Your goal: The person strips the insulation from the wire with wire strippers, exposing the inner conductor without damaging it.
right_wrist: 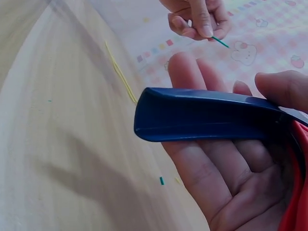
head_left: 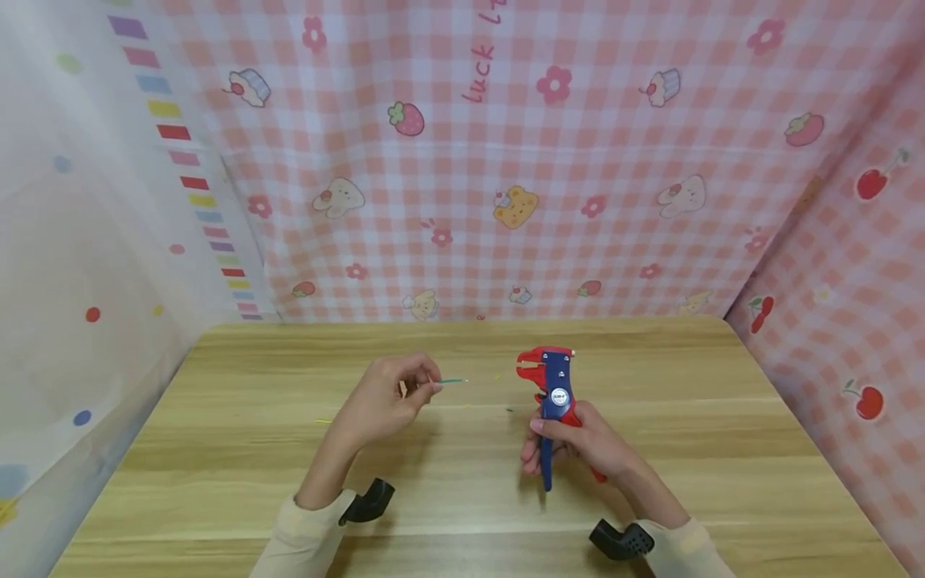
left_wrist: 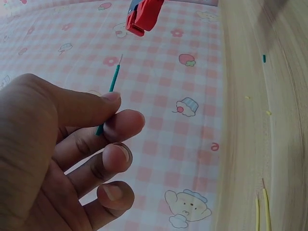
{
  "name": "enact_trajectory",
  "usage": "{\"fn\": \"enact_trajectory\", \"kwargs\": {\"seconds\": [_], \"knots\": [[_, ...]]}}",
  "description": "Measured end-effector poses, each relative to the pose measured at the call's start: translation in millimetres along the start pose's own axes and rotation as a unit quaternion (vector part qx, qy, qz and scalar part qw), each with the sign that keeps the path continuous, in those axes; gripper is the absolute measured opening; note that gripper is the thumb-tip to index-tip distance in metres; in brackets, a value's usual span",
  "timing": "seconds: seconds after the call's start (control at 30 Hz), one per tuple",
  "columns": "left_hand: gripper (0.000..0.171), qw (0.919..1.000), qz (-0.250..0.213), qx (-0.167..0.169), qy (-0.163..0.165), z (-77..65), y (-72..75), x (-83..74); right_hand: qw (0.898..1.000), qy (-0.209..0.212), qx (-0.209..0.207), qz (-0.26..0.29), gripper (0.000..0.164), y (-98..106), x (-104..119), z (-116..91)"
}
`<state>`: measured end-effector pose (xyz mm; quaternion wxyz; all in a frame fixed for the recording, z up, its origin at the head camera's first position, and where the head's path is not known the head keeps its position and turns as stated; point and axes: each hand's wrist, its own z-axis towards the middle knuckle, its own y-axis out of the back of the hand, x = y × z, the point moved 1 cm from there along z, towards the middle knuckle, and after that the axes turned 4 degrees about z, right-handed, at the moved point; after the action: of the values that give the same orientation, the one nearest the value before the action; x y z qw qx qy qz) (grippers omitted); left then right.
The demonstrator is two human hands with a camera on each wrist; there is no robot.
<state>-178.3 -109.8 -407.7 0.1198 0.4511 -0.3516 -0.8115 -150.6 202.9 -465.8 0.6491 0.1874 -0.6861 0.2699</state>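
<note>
Between thumb and index finger my left hand [head_left: 383,401] pinches a short green wire [head_left: 452,380]. In the left wrist view the wire [left_wrist: 114,79] tilts upward, bare copper-coloured strands showing at its tip, while the other fingers curl loosely below. My right hand [head_left: 596,443] holds a red and blue wire stripper [head_left: 557,384] upright by its handles, with its red nose pointing left toward the wire. A gap separates the wire's bare tip from that nose, whose jaws stand apart. The right wrist view shows the blue handle [right_wrist: 207,115] lying across the fingers.
Yellow wires [left_wrist: 267,209] with bare ends lie on the wooden table [head_left: 462,506], left of the left hand. A green insulation scrap [left_wrist: 264,58] and tiny yellow scraps [left_wrist: 268,112] are scattered between the hands. A pink checked curtain [head_left: 462,168] hangs behind the table.
</note>
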Motion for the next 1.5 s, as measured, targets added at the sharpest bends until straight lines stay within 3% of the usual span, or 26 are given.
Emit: {"fn": "enact_trajectory", "kwargs": {"seconds": [0.3,0.7,0.83,1.0,1.33,1.5], "knots": [[0.011,0.9998,0.01,0.006,0.017,-3.2,-4.0,7.3,1.0,0.001,0.01,0.008,0.021,8.4,4.3,-6.5],[0.013,0.9993,0.01,-0.012,0.035,-18.5,-1.4,33.7,0.999,-0.012,-0.03,-0.01,0.025,24.4,5.4,-22.6],[0.014,0.999,0.01,-0.02,0.039,-24.1,-2.4,41.8,0.997,-0.037,-0.06,-0.024,0.036,29.4,3.6,-28.7],[0.014,0.9981,0.023,-0.034,0.046,-31.4,-4.4,49.4,0.991,-0.07,-0.104,-0.039,0.051,35.9,1.7,-35.6],[0.016,0.9942,0.041,-0.053,0.084,-51.0,-7.6,67.5,0.975,-0.116,-0.167,-0.088,0.049,48.8,-0.3,-43.7],[0.013,0.9906,0.033,-0.048,0.123,-60.3,-8.3,74.4,0.966,-0.135,-0.194,-0.103,0.047,55.4,-4.5,-46.1]]}}
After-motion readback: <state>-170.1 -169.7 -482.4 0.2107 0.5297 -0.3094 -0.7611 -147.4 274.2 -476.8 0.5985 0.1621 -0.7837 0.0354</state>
